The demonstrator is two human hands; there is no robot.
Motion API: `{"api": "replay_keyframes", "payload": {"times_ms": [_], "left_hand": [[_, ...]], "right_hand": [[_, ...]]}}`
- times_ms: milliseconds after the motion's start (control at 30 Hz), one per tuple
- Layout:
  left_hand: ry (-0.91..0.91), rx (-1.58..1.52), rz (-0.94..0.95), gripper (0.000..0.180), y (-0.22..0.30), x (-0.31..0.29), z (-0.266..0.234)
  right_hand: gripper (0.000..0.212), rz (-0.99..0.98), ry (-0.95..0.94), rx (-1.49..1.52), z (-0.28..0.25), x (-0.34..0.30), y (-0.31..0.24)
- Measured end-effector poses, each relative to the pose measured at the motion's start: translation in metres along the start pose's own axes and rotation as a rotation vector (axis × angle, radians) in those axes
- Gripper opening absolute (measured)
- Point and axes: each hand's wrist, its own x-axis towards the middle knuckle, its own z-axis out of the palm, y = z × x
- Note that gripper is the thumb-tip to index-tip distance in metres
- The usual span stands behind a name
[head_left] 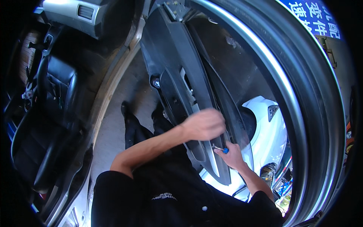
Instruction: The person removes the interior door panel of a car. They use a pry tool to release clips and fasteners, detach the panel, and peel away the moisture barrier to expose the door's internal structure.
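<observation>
My left hand (pixel 204 125) is curled into a fist above the dark car door panel (pixel 177 56), blurred by motion. Its fingers face away, so whatever they might hold is hidden. Lower and to the right, my right hand (pixel 232 156) is closed around a small screwdriver-like tool (pixel 225 150) with a blue handle and a thin metal shank. The shank points left, toward the silver trim strip (pixel 212 160) at the panel's near end. A recessed door handle (pixel 187 81) lies farther up the panel.
On the left is the car's interior, with a black leather seat (pixel 36 140) and a grey dashboard (pixel 72 13). A pale door sill (pixel 109 89) runs beside my legs. The curved door frame (pixel 272 56) arches along the right. A white car body (pixel 268 128) stands beyond the window glass.
</observation>
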Motion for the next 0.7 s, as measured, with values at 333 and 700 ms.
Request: {"api": "replay_keyframes", "payload": {"times_ms": [333,700], "left_hand": [[0.622,-0.180,-0.926,0.032,-0.321,0.000,-0.159],[0.389,0.072,-1.047,0.045,-0.371,-0.018,-0.139]], "right_hand": [[0.075,0.207,-0.077,-0.357,-0.019,0.006,-0.033],[0.081,0.171,-0.104,-0.453,-0.020,0.010,-0.019]]}}
